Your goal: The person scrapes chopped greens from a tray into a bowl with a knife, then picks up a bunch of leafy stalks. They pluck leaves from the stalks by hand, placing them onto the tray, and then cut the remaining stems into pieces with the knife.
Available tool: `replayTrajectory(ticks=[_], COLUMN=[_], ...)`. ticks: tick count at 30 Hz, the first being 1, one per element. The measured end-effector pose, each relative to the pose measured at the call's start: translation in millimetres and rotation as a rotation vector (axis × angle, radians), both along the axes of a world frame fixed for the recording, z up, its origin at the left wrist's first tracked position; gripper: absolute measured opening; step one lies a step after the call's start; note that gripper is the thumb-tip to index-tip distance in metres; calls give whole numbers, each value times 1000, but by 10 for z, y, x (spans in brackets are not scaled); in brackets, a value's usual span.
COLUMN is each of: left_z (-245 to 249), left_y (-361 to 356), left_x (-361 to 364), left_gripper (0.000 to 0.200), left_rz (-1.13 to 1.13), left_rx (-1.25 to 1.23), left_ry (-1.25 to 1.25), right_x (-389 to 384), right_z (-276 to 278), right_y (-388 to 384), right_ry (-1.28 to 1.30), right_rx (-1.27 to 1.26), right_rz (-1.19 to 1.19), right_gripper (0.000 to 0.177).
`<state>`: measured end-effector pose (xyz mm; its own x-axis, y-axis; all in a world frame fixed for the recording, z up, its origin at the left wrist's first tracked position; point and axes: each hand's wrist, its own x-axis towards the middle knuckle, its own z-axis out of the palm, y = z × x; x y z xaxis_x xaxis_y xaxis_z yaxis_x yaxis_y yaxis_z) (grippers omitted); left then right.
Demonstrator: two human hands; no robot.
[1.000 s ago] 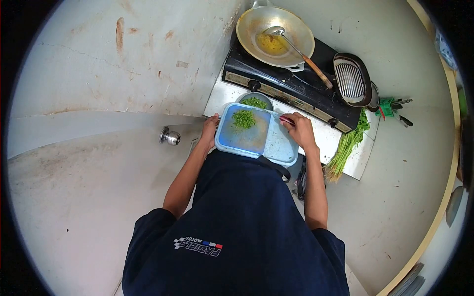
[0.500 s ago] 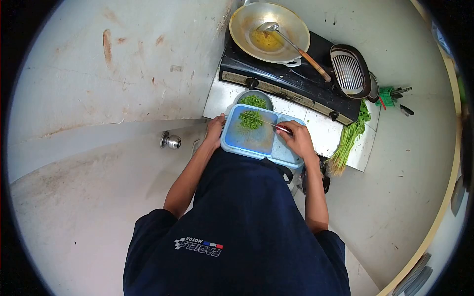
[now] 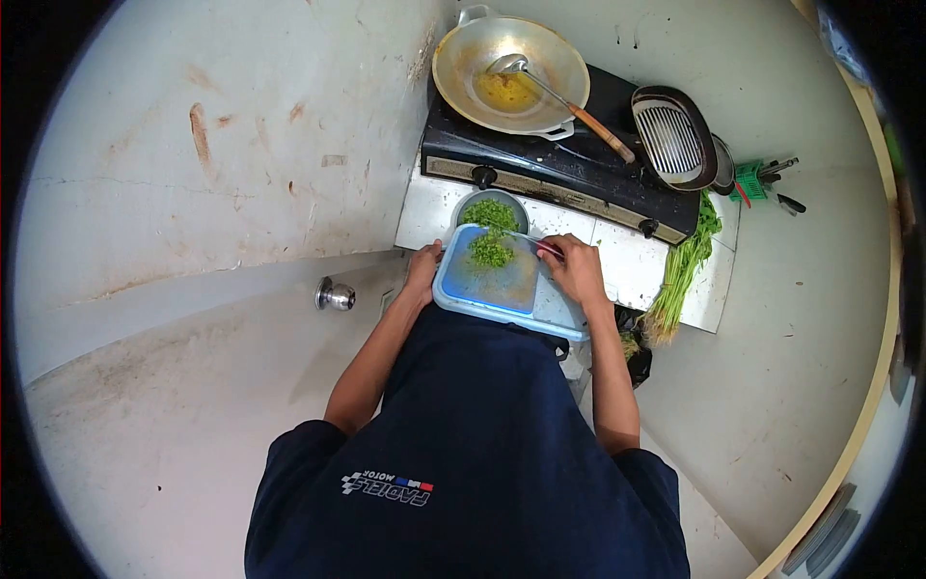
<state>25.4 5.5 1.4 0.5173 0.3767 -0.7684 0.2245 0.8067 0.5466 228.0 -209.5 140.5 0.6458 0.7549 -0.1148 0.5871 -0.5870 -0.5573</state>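
Note:
My left hand (image 3: 422, 266) is closed on the left edge of a light blue plastic board (image 3: 490, 292), which looks like a lid or tray. A pile of chopped greens (image 3: 491, 251) lies near its far edge, some spilling over that edge. Just beyond, a grey bowl (image 3: 526, 212) contains more chopped greens (image 3: 489, 213), its near rim hidden by the board. In my right hand (image 3: 577, 272) is a knife (image 3: 549, 249) with a dark red handle. Its blade points left across the board's far part, by the greens, and is only partly visible.
Behind the bowl stands a black gas stove (image 3: 569, 176) with a wok (image 3: 564, 66), a wooden-handled spatula (image 3: 606, 133) resting inside it, and a grill pan (image 3: 672, 140). Long-stemmed greens (image 3: 680, 280) lie at the counter's right. A wall (image 3: 241, 116) bounds the left side, with a doorknob (image 3: 336, 294).
The knife has moved toward the board's far edge, and some chopped greens now spill over that edge toward the bowl. The whole view has shifted slightly.

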Motion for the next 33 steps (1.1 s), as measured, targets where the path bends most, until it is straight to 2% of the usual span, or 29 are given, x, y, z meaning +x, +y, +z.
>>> replayTrajectory(ticks=[5, 9, 12, 17, 23, 26, 29, 33], left_z=[85, -66, 61, 58, 216, 239, 240, 125], left_y=[41, 116, 112, 94, 41, 46, 67, 69], left_x=[32, 35, 75, 92, 129, 139, 141, 105], left_gripper=[42, 39, 35, 40, 37, 37, 36, 37], left_rz=[-59, -61, -36, -100, -31, -14, -14, -45], left_rx=[26, 5, 7, 43, -25, -18, -13, 15], left_ry=[37, 30, 34, 50, 38, 50, 58, 55], right_x=[-57, -155, -134, -153, -118, -78, -46, -44], right_z=[204, 401, 358, 247, 369, 453, 241, 229], right_y=[-27, -66, -123, -98, -36, -23, -37, 14], right_ry=[137, 262, 162, -35, 110, 244, 191, 128], right_rx=[103, 241, 140, 5, 171, 81, 30, 67], right_rz=[-1, 56, 221, 169, 134, 196, 167, 100], right_gripper=[22, 21, 21, 20, 20, 21, 21, 22])
